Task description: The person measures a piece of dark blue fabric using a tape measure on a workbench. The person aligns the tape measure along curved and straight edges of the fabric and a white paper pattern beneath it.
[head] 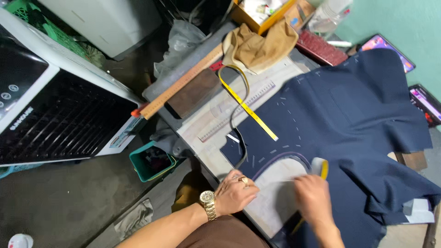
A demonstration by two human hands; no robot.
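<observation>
A dark navy cloth (358, 110) with white chalk dashes lies spread over the work table (202, 138). A curved armhole-shaped cutout (280, 174) at its near edge shows pale paper beneath. My left hand (236, 193), with a ring and a gold wristwatch, rests flat at the cutout's left edge. My right hand (314, 200) presses on the cloth at the cutout's right side, next to a white and yellow piece (320, 166); whether it grips anything I cannot tell. A yellow tape measure (245, 103) trails across the cloth's upper left corner.
A long wooden ruler (183, 82), a clear ruler (239, 112) and a tan folded cloth (259, 46) lie at the table's far side. A green bin (151, 160) stands on the floor by the table. A large black-and-white appliance (55, 96) fills the left.
</observation>
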